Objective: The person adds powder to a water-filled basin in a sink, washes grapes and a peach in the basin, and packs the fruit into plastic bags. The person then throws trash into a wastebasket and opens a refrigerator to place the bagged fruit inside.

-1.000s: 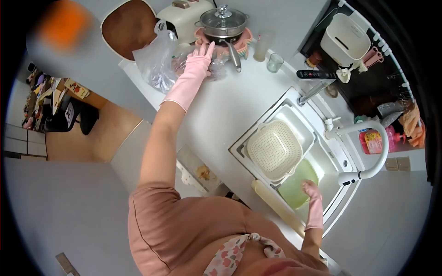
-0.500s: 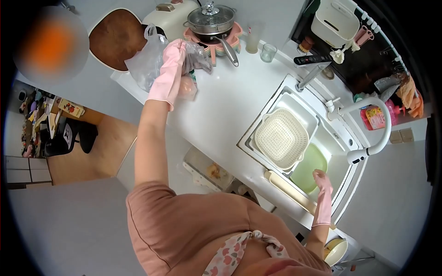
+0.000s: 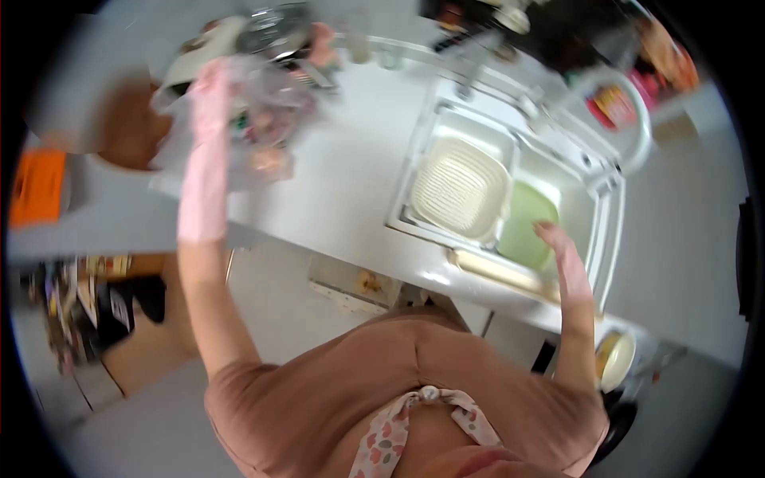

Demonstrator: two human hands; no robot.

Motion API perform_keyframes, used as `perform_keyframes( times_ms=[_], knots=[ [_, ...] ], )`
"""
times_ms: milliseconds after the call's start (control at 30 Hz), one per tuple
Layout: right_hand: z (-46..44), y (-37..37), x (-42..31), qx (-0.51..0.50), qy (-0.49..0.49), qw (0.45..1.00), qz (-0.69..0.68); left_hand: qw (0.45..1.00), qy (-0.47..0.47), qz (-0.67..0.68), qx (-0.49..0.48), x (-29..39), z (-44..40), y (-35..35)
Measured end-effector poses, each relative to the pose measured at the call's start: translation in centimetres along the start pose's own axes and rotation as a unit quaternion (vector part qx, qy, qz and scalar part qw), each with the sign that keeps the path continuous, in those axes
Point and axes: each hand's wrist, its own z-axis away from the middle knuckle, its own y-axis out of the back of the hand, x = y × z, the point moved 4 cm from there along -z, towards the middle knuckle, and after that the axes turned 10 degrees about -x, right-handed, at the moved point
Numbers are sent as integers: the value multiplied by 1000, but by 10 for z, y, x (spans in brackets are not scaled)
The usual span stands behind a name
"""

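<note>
My left hand (image 3: 211,80), in a long pink glove, is closed on a thin clear plastic bag (image 3: 275,80) at the back left of the white counter. Pinkish items show blurred through the plastic, and a smaller bag with something orange-pink (image 3: 269,162) lies below it. My right hand (image 3: 556,240), also in a pink glove, hangs over the pale green basin (image 3: 522,227) in the right sink bowl. Its fingers are loosely bent and apart, with nothing visible in them. Beside the basin, a cream perforated basket (image 3: 460,190) rests over the left bowl.
A lidded pan (image 3: 276,32) stands at the back left, near two glasses (image 3: 390,56). The white curved faucet (image 3: 637,119) arches over the sink's right side. A brown-topped stool or board (image 3: 131,127) is at the left. A drawer (image 3: 351,284) sits below the counter.
My left hand has gone from the bags by the pan to pulling the clear bag leftward and up. The view has turned and shifted. My right hand stays over the basin, its fingers looser.
</note>
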Motion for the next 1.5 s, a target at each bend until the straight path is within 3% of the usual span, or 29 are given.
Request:
perform_keyframes(
  times_ms=[67, 167, 200, 233, 300, 367, 400, 467, 533, 567, 733, 867, 933, 1000, 1100, 1200, 1233, 1300, 1400, 1500],
  knots=[
    [-13, -23, 4, -41, -47, 991, 118, 1000, -3, 25, -8, -4, -3, -1],
    [-51, -48, 16, 19, -83, 990, 113, 997, 13, 76, -9, 10, 10, 14],
    [-67, -55, 21, 51, -90, 988, 112, 985, -26, 168, -43, 17, 14, 14],
    [-81, -58, 17, 19, -81, 989, 118, 962, -60, 255, -74, 24, 17, 14],
    [-101, -65, 11, -50, -56, 988, 133, 959, -42, 277, -36, 46, 31, 12],
    [-113, -73, 25, -73, -83, 993, 49, 964, -68, 251, -46, 60, 40, 14],
    [-117, -76, 30, -84, -96, 992, 8, 964, -69, 245, -74, 30, 25, 34],
    [-124, -77, 38, -101, -120, 985, -68, 983, -169, -21, -73, 46, 44, 34],
    [-129, -75, 45, -104, -139, 978, -114, 969, 1, 246, -19, 122, 95, -6],
    [-130, -75, 47, -104, -141, 979, -103, 972, 12, 235, 3, 133, 103, -10],
    [-146, -86, 41, -90, -59, 970, 217, 977, 46, 203, 41, 165, 134, -27],
    [-154, -91, 45, -92, -3, 939, 331, 964, 54, 260, 9, 169, 151, -34],
    [-136, -91, 43, -104, -16, 947, 303, 958, 55, 280, -18, 174, 159, -42],
    [-104, -82, 44, -121, -36, 959, 254, 980, 27, 198, -11, 172, 169, -55],
    [-76, -48, 33, -190, -40, 952, 237, 952, 35, 298, -56, 191, 183, -96],
    [-1, -3, -3, -126, -14, 992, 0, 902, 41, 398, -162, 226, 209, -151],
    [16, -2, -9, -132, 94, 983, -86, 883, 41, 419, -205, 236, 218, -169],
    [50, 4, -2, -128, 297, 912, -253, 852, 21, 458, -254, 247, 235, -210],
    [59, -12, -31, -199, 376, 840, -337, 830, 69, 457, -312, 258, 260, -267],
    [69, -28, -30, -368, 385, 571, -624, 802, 114, 455, -369, 269, 281, -313]
  ],
)
